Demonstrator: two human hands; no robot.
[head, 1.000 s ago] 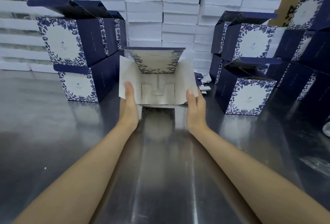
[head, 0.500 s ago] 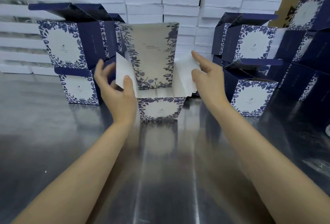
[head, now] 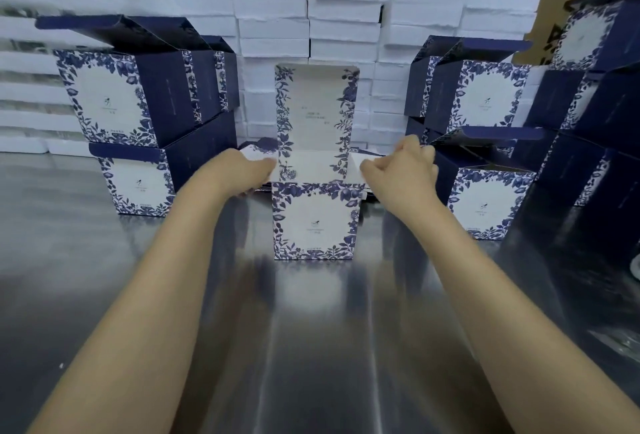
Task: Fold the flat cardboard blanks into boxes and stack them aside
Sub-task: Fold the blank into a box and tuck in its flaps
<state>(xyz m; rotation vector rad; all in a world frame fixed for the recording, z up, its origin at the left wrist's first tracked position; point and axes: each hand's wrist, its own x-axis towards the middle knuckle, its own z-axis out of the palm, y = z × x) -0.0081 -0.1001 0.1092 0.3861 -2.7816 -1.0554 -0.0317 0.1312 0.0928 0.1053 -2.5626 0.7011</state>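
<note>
Now the left hand (head: 242, 170) curls its fingers round the white left side flap (head: 257, 152) of the blue-and-white floral cardboard box (head: 315, 222), while the right hand (head: 401, 170) pinches the white right side flap (head: 364, 161). That box stands upright between both hands on the shiny steel table (head: 311, 347), its printed lid (head: 315, 111) raised straight up. Beside it stand a left stack of 2 folded navy boxes (head: 138, 104) and a right stack of 2 folded navy boxes (head: 485, 101), with white foam slabs (head: 273, 18) piled behind.

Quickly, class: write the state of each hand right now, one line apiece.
Left hand: on the left flap; grip cannot be told.
Right hand: fingers curled, pinching the right flap.
</note>
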